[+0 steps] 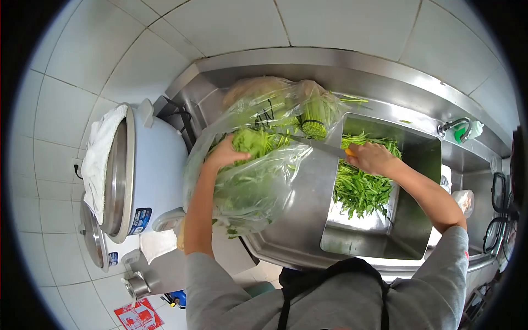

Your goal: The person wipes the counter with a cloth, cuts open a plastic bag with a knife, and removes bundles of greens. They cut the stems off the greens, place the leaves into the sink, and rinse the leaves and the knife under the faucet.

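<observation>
Leafy greens [257, 142] sit left of the frame's centre, at the mouth of a clear plastic bag [294, 162]. Left hand [223, 155]: thumb and fingers closed about the greens' left side. Right hand [369, 157], right of centre: fingers wrapped round the orange handle of a knife [324, 147], blade pointing left, tip near the greens; whether edge meets stems cannot be told. Judgement on technique: a firm bunch, fingertips curled back from the blade, bag film kept out of the edge's path, and short, controlled strokes should give the cleanest cut. A banded bundle [314, 130] lies above the blade, top centre, so the tip needs watching there. Loose greens [357, 192] lie in the sink basin [421, 187], right of centre. Outward: faucet [466, 131] at upper right; large pale-blue cooker [159, 165] at left, white cloth [102, 162] on its lid.
</observation>
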`<state>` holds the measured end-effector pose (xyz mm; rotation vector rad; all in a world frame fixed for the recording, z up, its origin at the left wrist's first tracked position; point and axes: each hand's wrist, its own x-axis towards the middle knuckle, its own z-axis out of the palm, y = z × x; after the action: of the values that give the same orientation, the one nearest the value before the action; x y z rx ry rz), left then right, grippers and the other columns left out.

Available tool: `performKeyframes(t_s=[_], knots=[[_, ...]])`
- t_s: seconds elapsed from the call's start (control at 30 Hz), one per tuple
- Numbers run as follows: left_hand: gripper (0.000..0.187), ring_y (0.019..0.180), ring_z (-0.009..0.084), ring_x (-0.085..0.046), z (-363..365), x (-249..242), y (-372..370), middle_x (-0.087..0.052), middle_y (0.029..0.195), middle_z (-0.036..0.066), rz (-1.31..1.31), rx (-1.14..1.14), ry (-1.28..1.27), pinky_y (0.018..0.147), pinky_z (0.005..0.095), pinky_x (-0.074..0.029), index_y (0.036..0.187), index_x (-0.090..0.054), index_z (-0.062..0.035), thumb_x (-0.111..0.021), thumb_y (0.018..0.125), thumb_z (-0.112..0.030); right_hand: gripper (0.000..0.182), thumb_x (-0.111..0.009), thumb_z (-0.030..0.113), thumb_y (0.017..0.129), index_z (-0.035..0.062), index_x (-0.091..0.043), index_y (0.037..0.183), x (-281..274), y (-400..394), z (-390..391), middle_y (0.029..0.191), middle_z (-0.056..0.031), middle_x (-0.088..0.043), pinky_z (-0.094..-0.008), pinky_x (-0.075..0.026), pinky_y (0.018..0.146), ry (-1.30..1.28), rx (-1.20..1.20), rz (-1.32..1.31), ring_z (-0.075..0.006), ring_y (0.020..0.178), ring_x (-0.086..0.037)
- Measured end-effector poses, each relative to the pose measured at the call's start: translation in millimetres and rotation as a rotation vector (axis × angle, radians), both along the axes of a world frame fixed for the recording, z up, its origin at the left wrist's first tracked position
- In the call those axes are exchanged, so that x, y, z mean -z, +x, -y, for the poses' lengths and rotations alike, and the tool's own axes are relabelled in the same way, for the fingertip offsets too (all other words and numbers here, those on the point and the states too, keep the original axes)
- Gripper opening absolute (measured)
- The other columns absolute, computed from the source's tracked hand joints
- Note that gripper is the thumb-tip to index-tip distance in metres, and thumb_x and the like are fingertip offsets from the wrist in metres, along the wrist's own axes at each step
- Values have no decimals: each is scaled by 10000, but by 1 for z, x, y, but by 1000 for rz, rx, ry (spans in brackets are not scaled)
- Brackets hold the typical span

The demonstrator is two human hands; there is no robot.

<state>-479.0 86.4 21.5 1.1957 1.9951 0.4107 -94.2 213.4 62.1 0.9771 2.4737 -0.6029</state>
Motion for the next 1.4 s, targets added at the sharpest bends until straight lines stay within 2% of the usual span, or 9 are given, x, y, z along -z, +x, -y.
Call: performKeyframes(t_s=[0.27,0.37,0.5,0.8,1.0,1.13,1.17,1.3,1.4], knots=[[1169,1218,337,-372,-19,4,8,-345,1322,258,-245,209,-243,1014,338,-313,1344,-154,81,-746,541,-527,408,-420,412,883,55,-540,1041,-2,22,22,845,-192,-619,-467,-457,786,-91,145,-131,-358,853,-596],[1151,1253,309,-326,-35,12,-8,-350,1322,243,-29,206,-438,1038,381,-268,1319,-298,39,-715,491,-642,423,-412,411,880,41,-523,1053,-38,25,21,703,-163,-595,-369,-495,504,-393,289,-43,-244,532,-596],[976,1248,289,-330,-33,7,-1,-396,1315,185,89,187,-353,1016,406,-272,1288,-399,-19,-747,549,-553,356,-437,394,864,107,-512,1060,-31,28,6,584,-70,-490,-283,-430,382,-591,344,12,-155,410,-492],[890,1202,241,-380,-29,-22,31,-434,1285,127,257,99,-402,985,346,-308,1310,-372,-53,-768,610,-434,385,-471,416,868,80,-501,1053,6,-6,60,569,-55,-466,-286,-391,337,-855,457,-162,-146,375,-463],[1061,1180,265,-404,5,-44,35,-424,1285,158,25,87,115,1007,319,-301,1345,-233,-10,-826,536,-358,426,-457,411,890,-2,-491,986,-53,6,101,541,-110,-508,-340,-452,430,-633,402,-369,-192,419,-540],[973,1120,289,-452,36,-97,83,-477,1190,173,223,178,429,976,354,-328,1286,-267,3,-810,562,-354,441,-455,390,896,-41,-484,982,-75,8,122,578,-180,-554,-391,-469,499,-567,324,-471,-287,470,-574],[908,1083,266,-467,43,-90,80,-499,1140,148,-105,217,471,947,354,-344,1255,-290,-8,-815,569,-290,437,-459,380,895,-46,-481,988,-69,6,127,595,-208,-564,-416,-468,517,-468,283,-542,-335,509,-580],[844,996,222,-492,58,-91,99,-494,1107,117,117,136,786,874,322,-392,1252,-263,-37,-784,599,-158,426,-479,357,888,-55,-467,998,-78,8,140,618,-259,-572,-469,-465,555,-320,212,-676,-437,606,-575],[805,951,210,-511,58,-119,111,-497,1069,102,-101,49,944,853,314,-408,1224,-270,-38,-777,611,-160,401,-496,336,879,-47,-450,987,-105,7,144,612,-259,-569,-472,-469,546,-175,174,-694,-433,602,-577]])
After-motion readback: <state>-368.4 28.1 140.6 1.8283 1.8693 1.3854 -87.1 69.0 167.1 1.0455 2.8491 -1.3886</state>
